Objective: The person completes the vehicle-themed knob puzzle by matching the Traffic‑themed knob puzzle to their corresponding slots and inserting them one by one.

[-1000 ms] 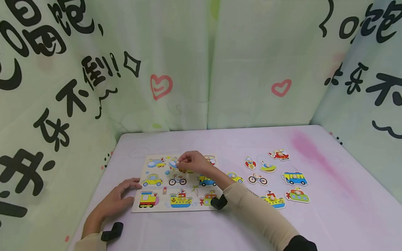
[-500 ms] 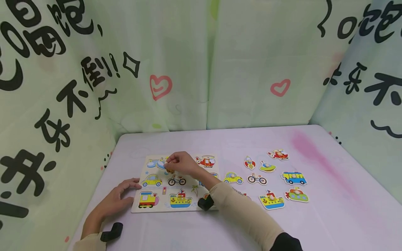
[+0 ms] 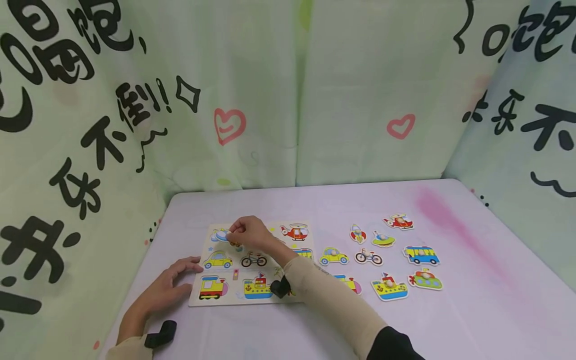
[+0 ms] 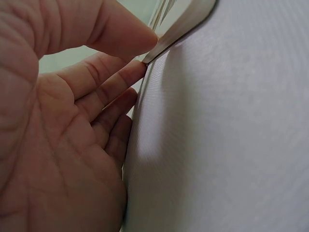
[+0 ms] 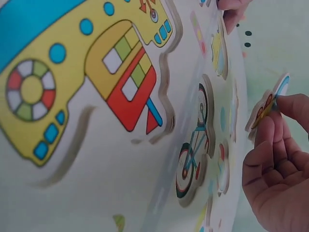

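A wooden puzzle board (image 3: pixel 194 296) printed with vehicles lies on the table. My right hand (image 3: pixel 253 233) is over its upper left part. Between thumb and fingers it pinches a small blue and yellow airplane puzzle piece (image 5: pixel 265 107), which the right wrist view shows tilted and above the board's surface. In the head view the piece overlaps the airplane picture in the top left corner; the fingers partly hide both. My left hand (image 3: pixel 170 281) rests at the board's left edge. Its fingertips and thumb (image 4: pixel 137 38) touch that edge, the fingers fairly straight.
Right of the board lie several loose pieces: a car (image 3: pixel 334 255), bicycle (image 3: pixel 368 257), ship (image 3: pixel 389 288), submarine (image 3: pixel 425 280), bus (image 3: pixel 421 255), helicopter (image 3: pixel 399 221), rocket (image 3: pixel 358 233), flying saucer (image 3: pixel 383 240) and train (image 3: pixel 352 285), partly behind the sleeve. A curtain (image 3: pixel 346 150) stands behind the table.
My right hand has moved left across the top of the board with the airplane puzzle piece, from the middle picture to the top left one. My left hand has stayed at the edge.
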Motion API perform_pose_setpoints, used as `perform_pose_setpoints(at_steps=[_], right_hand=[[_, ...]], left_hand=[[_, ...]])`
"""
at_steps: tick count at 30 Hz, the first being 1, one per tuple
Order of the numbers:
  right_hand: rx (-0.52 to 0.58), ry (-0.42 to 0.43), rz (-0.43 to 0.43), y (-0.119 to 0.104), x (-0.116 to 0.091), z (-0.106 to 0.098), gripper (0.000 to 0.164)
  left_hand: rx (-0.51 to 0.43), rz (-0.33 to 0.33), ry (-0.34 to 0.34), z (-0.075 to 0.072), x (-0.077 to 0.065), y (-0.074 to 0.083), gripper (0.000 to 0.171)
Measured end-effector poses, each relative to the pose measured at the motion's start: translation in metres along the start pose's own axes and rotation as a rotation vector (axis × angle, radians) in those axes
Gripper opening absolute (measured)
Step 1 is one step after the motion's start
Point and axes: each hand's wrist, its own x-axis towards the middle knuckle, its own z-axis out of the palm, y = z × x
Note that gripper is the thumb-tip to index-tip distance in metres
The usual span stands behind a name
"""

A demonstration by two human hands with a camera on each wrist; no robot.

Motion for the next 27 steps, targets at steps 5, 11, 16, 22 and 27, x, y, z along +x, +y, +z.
perform_pose_setpoints(at_steps=[5, 11, 16, 22, 27], right_hand=[[0.001, 0.016, 0.004, 0.005, 0.004, 0.006, 0.014], [-0.008, 0.031, -0.012, 0.006, 0.010, 0.012, 0.012], [-0.047, 0.053, -0.030, 0.002, 0.015, 0.016, 0.014], [-0.109, 0.071, -0.033, -0.001, 0.021, 0.022, 0.014], [-0.171, 0.073, -0.049, -0.008, 0.024, 0.025, 0.013]], left_hand=[[-0.002, 0.003, 0.003, 0.003, 0.001, -0.002, 0.038], [-0.012, -0.003, 0.000, 0.002, 0.001, -0.002, 0.038], [-0.004, 0.012, 0.003, 0.000, 0.001, -0.002, 0.038], [-0.005, 0.022, 0.007, -0.001, -0.001, -0.002, 0.037], [-0.011, -0.002, 0.007, 0.000, -0.001, -0.003, 0.037]])
